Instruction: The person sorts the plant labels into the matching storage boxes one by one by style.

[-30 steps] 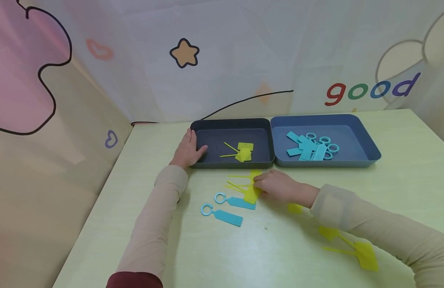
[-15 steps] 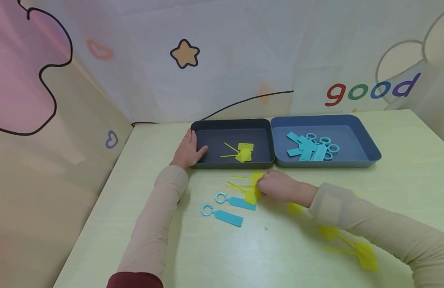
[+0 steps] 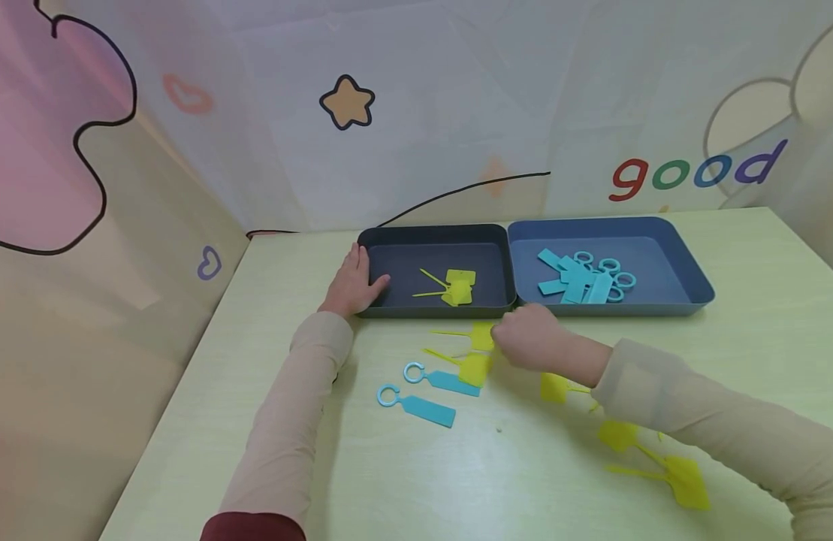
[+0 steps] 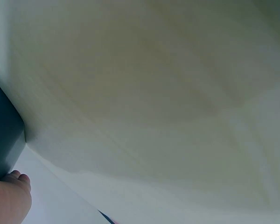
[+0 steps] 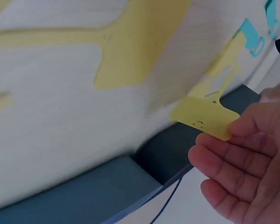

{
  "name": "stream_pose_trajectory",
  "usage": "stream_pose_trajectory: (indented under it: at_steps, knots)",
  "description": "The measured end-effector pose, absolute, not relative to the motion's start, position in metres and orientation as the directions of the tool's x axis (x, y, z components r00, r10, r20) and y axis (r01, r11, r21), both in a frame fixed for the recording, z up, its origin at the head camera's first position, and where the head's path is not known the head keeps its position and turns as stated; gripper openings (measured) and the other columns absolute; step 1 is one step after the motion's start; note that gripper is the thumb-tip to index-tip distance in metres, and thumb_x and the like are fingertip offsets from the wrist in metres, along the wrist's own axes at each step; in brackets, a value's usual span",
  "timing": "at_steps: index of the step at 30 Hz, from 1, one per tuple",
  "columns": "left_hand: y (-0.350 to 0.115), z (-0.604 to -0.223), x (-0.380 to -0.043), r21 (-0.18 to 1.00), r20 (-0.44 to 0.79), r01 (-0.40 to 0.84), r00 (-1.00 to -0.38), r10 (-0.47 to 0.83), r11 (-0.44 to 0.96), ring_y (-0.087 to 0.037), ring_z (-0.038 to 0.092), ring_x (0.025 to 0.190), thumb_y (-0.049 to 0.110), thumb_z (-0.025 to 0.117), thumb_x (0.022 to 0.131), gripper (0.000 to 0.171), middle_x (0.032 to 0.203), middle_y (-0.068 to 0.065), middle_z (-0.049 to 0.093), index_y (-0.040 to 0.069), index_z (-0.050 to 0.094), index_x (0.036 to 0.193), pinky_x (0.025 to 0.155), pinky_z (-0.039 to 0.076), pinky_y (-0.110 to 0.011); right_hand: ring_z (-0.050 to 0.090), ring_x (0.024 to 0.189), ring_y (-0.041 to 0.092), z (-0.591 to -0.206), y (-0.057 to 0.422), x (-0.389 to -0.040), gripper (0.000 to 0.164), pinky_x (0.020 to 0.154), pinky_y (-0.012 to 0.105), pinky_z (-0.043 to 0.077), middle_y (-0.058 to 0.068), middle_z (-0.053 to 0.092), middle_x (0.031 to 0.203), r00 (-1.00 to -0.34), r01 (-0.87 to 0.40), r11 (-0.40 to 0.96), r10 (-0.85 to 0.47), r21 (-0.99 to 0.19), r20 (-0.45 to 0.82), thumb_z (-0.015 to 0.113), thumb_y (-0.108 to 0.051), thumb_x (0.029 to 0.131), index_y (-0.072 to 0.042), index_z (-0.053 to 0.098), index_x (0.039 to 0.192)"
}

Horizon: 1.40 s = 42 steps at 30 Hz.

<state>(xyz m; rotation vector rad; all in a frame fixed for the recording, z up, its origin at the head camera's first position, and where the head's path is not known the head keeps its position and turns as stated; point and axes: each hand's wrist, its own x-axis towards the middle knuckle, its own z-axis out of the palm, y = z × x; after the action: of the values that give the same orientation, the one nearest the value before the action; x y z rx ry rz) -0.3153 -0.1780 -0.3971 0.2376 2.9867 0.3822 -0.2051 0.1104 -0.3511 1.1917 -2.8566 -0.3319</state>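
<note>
My left hand (image 3: 349, 287) rests at the left end of the dark tray (image 3: 436, 311), fingers straight along its outer wall and thumb over the rim. My right hand (image 3: 532, 336) is just in front of where the two trays meet. In the right wrist view, its thumb and fingers pinch a flat yellow tag (image 5: 203, 120) by one edge; in the head view the hand covers this tag. Beside that hand lie two yellow tags with thin tails, one nearer (image 3: 475, 369) and one farther (image 3: 483, 336). Two turquoise ring-ended tags (image 3: 430, 410) lie to their left.
Several yellow tags are piled in the dark tray. The blue tray (image 3: 659, 259) adjoining on the right holds several turquoise ring tags (image 3: 578, 279). More yellow tags (image 3: 688, 481) lie under and near the right forearm. A printed cloth (image 3: 416, 113) hangs behind the table.
My right hand has lifted a yellow tag off the small group and moved slightly right and toward the trays. Two tags are left showing there. My left hand has stayed put.
</note>
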Motion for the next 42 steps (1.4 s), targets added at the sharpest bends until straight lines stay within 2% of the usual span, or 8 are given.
stream_pose_trajectory:
  at_steps: [5, 12, 16, 20, 25, 33, 38, 42]
  knots:
    - [-0.179, -0.398, -0.316, 0.264, -0.1, 0.136, -0.981, 0.168, 0.955, -0.03, 0.001, 0.137, 0.048, 0.033, 0.091, 0.08, 0.148, -0.019, -0.006, -0.004, -0.001, 0.14, 0.111, 0.01, -0.039, 0.019, 0.045, 0.012, -0.339, 0.113, -0.214, 0.025, 0.04, 0.022, 0.012, -0.004, 0.025, 0.05, -0.753, -0.654, 0.741, -0.656, 0.152, -0.043, 0.055, -0.004, 0.079, -0.013, 0.05, 0.056]
    - [-0.181, -0.4, -0.318, 0.267, -0.099, 0.138, -0.981, 0.169, 0.954, -0.028, 0.0, 0.137, 0.05, 0.033, 0.091, 0.08, 0.148, -0.018, -0.006, -0.003, -0.001, 0.14, 0.112, 0.01, -0.037, 0.016, 0.05, 0.012, -0.317, 0.111, -0.239, 0.036, 0.046, 0.023, 0.016, -0.003, 0.018, 0.055, -0.784, -0.611, 0.775, -0.621, -0.161, -0.015, 0.045, 0.005, 0.082, -0.013, 0.033, 0.053]
    - [-0.181, -0.4, -0.318, 0.274, -0.099, 0.141, -0.98, 0.174, 0.951, -0.029, 0.0, 0.137, 0.049, 0.033, 0.091, 0.08, 0.148, -0.018, -0.005, -0.004, -0.001, 0.14, 0.111, 0.01, -0.038, 0.034, 0.052, 0.011, -0.312, 0.11, -0.259, 0.024, 0.054, 0.025, 0.034, 0.001, 0.046, 0.059, -0.801, -0.554, 0.73, -0.599, -0.399, 0.017, 0.045, 0.004, 0.085, -0.007, 0.055, 0.066]
    - [-0.18, -0.4, -0.319, 0.273, -0.107, 0.13, -0.981, 0.165, 0.953, -0.028, 0.0, 0.137, 0.049, 0.033, 0.091, 0.08, 0.148, -0.018, -0.006, -0.004, -0.001, 0.14, 0.112, 0.01, -0.038, 0.054, 0.061, 0.016, -0.316, 0.105, -0.278, 0.019, 0.065, 0.031, 0.048, 0.016, 0.063, 0.082, -0.863, -0.344, 0.682, -0.5, -0.645, -0.068, 0.048, -0.004, 0.089, 0.001, 0.063, 0.098]
    - [-0.181, -0.401, -0.318, 0.277, -0.106, 0.129, -0.981, 0.164, 0.952, -0.029, 0.002, 0.137, 0.049, 0.033, 0.091, 0.08, 0.148, -0.018, -0.005, -0.003, -0.001, 0.14, 0.112, 0.01, -0.038, 0.059, 0.066, 0.017, -0.333, 0.093, -0.298, 0.023, 0.073, 0.034, 0.052, 0.019, 0.061, 0.089, -0.919, -0.037, 0.558, -0.344, -0.829, -0.191, 0.049, -0.006, 0.089, 0.005, 0.059, 0.107]
    - [-0.181, -0.4, -0.318, 0.279, -0.105, 0.134, -0.98, 0.169, 0.951, -0.029, 0.001, 0.137, 0.05, 0.033, 0.091, 0.08, 0.148, -0.018, -0.006, -0.003, -0.001, 0.14, 0.112, 0.009, -0.037, 0.055, 0.051, 0.007, -0.366, 0.07, -0.317, 0.024, 0.06, 0.023, 0.052, 0.009, 0.056, 0.079, -0.92, 0.3, 0.385, -0.125, -0.873, -0.371, 0.048, -0.001, 0.088, 0.008, 0.055, 0.109]
    - [-0.179, -0.398, -0.316, 0.277, -0.111, 0.135, -0.979, 0.171, 0.951, -0.029, 0.001, 0.137, 0.049, 0.033, 0.091, 0.079, 0.148, -0.017, -0.006, -0.004, -0.001, 0.14, 0.112, 0.009, -0.037, 0.053, 0.047, 0.008, -0.38, 0.065, -0.323, 0.024, 0.053, 0.02, 0.05, 0.012, 0.055, 0.088, -0.903, 0.392, 0.383, -0.013, -0.837, -0.429, 0.049, -0.001, 0.086, 0.007, 0.058, 0.107]
    - [-0.18, -0.397, -0.316, 0.272, -0.111, 0.132, -0.98, 0.167, 0.953, -0.029, 0.001, 0.137, 0.049, 0.033, 0.091, 0.08, 0.148, -0.018, -0.007, -0.004, -0.001, 0.14, 0.112, 0.009, -0.037, 0.053, 0.043, 0.009, -0.386, 0.065, -0.325, 0.02, 0.05, 0.022, 0.05, 0.008, 0.056, 0.071, -0.901, 0.412, 0.39, 0.039, -0.823, -0.433, 0.052, 0.001, 0.082, 0.007, 0.059, 0.099]
